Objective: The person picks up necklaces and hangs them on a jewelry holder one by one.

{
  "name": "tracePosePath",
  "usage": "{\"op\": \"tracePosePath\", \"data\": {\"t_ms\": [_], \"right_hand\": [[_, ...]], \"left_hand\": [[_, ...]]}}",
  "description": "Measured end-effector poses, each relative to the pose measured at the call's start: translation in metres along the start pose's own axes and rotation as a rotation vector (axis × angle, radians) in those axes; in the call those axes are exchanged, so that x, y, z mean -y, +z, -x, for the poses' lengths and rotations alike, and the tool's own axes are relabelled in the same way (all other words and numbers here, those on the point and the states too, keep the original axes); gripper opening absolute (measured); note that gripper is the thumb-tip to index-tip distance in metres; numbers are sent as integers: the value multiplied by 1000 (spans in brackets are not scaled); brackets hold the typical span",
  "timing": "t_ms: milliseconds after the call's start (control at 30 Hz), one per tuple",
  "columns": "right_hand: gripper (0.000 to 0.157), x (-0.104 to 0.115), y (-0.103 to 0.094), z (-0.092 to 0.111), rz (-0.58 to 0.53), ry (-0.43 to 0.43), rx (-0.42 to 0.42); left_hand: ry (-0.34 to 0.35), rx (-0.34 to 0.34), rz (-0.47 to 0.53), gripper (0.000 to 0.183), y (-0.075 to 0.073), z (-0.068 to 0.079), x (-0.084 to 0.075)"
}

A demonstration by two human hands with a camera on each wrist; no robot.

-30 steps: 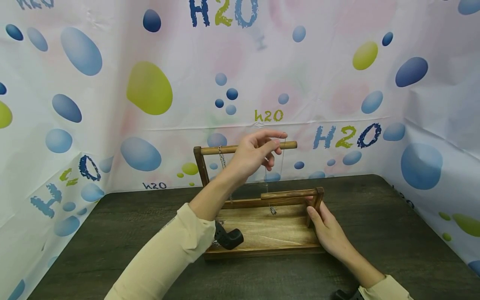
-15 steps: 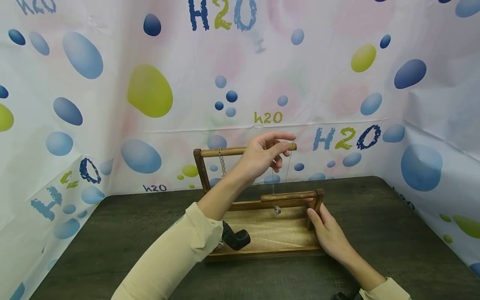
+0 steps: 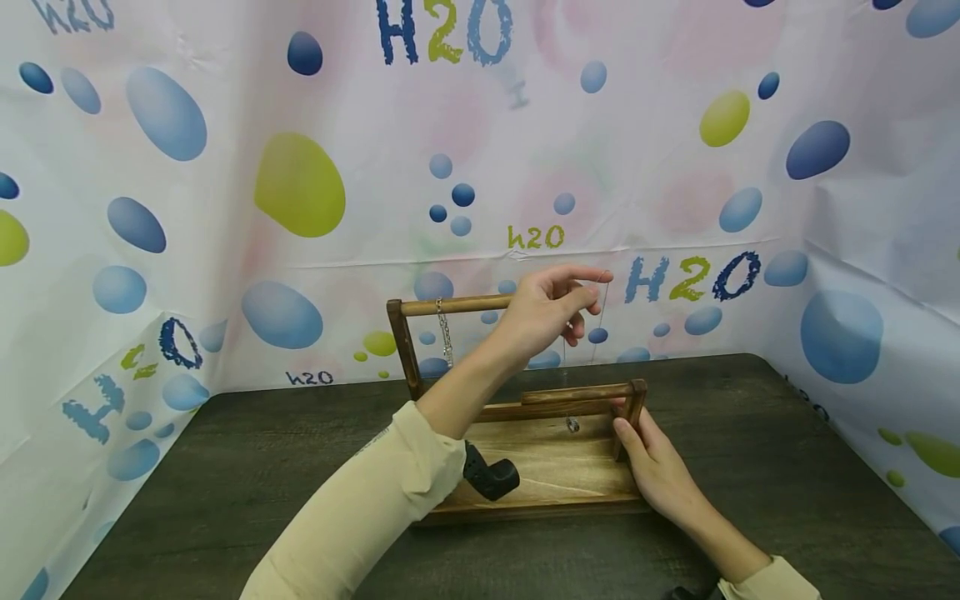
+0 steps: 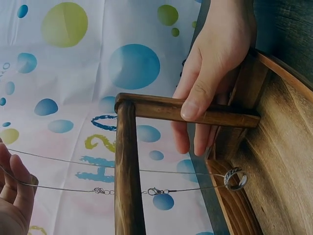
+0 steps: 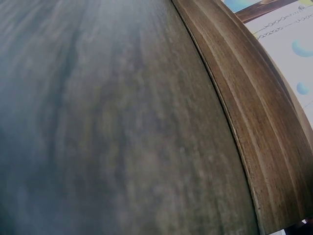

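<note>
My left hand point(image 3: 558, 304) holds a thin silver necklace point(image 3: 602, 308) up over a wooden jewelry stand point(image 3: 577, 393), its chain spread across the fingers. A ring pendant point(image 4: 236, 179) hangs at the bottom of the loop, above the stand's tray and behind the lower bar in the head view. The clasp point(image 4: 155, 191) shows fastened on one strand, passing beside the lower bar point(image 4: 128, 166). With thumb on one side and fingers on the other, my right hand point(image 3: 660, 467) grips the short right post point(image 4: 195, 112) of the stand. The right wrist view does not show that hand's fingers.
Another chain point(image 3: 445, 333) hangs from the stand's tall upper bar point(image 3: 465, 305), near its left post. The stand rests on a dark wooden table point(image 3: 247, 492). Behind it hangs a printed curtain point(image 3: 637, 167). A black wrist camera point(image 3: 491, 473) sits under my left forearm.
My left hand has moved right with the necklace, from in front of the upper bar to past its right end; the ring pendant has shifted right. The right hand stays on the post.
</note>
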State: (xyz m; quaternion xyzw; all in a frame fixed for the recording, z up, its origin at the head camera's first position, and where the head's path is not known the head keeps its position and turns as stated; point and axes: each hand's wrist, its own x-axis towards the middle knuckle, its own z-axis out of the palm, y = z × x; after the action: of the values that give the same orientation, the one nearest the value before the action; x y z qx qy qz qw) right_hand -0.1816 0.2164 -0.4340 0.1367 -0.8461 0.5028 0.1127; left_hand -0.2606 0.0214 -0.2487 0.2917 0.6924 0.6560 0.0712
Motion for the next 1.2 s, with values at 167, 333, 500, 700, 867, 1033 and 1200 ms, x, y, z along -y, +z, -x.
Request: {"op": "tracePosePath", "data": {"t_ms": [167,333,500,700,867,1033,1200], "right_hand": [[42,0,0,0,-4,0,4],[41,0,0,-1,3,-3,4],[42,0,0,-1,3,3,6],[41,1,0,-1,-13,3,9],[41,1,0,-1,6,-1,-1],[41,-1,1,-1,18,-9,-9],[41,-1,2,0,28,-13,-22]], "left_hand": [[9,1,0,26,5,-3,1],[13,-14,14,28,9,-6,2],[10,-26,15,28,10,-6,2],[-6,-44,24,29,9,-7,3],[-3,-48,21,30,6,-6,5],[-10,-55,11,32,0,-4,7],[-24,-56,40,33,-5,-1,6]]}}
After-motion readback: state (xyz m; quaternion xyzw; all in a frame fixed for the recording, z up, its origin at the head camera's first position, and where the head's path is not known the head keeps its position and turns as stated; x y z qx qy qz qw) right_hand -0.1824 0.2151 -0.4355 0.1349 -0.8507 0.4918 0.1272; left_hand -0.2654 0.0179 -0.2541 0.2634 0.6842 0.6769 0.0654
